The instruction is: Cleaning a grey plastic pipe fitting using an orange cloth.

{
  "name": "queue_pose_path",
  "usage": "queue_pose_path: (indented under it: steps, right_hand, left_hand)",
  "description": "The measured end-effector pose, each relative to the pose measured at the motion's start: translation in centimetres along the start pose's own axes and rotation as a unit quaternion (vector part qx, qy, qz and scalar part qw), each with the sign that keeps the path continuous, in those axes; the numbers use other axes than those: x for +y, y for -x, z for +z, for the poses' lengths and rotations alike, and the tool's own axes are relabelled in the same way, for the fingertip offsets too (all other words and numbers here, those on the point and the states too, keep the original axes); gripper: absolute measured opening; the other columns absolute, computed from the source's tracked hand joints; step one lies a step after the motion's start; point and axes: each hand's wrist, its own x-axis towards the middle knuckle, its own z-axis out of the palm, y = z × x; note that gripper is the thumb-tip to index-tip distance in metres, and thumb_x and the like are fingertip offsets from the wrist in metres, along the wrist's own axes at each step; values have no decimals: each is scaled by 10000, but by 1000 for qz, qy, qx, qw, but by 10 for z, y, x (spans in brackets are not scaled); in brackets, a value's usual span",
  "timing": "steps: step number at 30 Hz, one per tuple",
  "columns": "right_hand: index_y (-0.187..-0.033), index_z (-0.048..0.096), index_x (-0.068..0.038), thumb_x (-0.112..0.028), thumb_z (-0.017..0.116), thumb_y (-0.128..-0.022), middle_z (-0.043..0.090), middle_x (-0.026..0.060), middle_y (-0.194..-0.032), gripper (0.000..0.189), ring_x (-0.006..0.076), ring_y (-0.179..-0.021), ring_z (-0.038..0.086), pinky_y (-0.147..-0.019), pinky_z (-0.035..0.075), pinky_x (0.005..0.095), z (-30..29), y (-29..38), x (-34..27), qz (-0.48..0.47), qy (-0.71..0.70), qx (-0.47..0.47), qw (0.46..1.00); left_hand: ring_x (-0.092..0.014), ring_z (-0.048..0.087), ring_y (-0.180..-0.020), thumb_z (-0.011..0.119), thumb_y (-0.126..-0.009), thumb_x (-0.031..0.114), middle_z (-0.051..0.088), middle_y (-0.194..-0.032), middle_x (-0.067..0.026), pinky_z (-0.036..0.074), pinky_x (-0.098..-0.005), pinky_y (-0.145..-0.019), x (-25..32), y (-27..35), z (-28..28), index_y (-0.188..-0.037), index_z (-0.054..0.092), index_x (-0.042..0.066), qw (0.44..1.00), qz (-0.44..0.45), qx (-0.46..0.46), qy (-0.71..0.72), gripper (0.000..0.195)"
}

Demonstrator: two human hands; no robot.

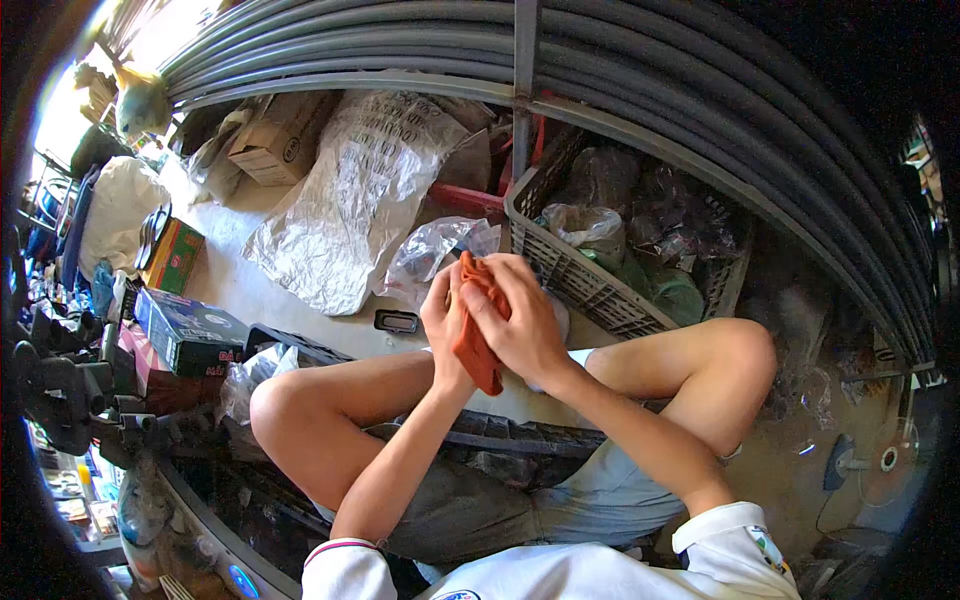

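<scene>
Both hands meet in front of my lap around a folded orange-red cloth (481,352). My left hand (444,322) grips it from the left side. From the right, my right hand (521,319) wraps over it with the thumb pressed along the fabric. Whether the cloth covers something inside cannot be told. Just beyond the hands, a clear plastic bag (426,259) rests on the floor. A small dark rectangular part with an open frame (396,322) lies on the floor to the left of my left hand.
A grey plastic crate (592,281) holding bags stands ahead right. A silvery woven sack (360,187) lies ahead, near a cardboard box (274,142). Long grey pipes (675,67) rest on a metal rack above. Printed boxes (187,330) stand left; a fan (885,459) is far right.
</scene>
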Motion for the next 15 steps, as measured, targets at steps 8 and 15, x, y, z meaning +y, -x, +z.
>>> queue_pose_path:
  steps: [8,15]
  right_hand:
    - [-1098,638,-35,-257,516,-1043,656,29,-922,259,132,-835,632,-761,490,255,-5,-17,59,135,-320,56,936]
    - [-1087,657,-11,-374,571,-1000,660,42,-963,384,150,-885,622,-827,500,286,17,-3,3,83,-143,53,985]
  left_hand:
    - [-106,514,-977,478,-1077,232,613,-1051,-53,406,-252,-908,28,22,27,-1148,610,-11,954,210,-20,-215,285]
    - [-104,543,-845,541,-1057,298,616,-911,-36,467,-279,-786,8,10,1,-991,610,20,995,79,46,-44,294]
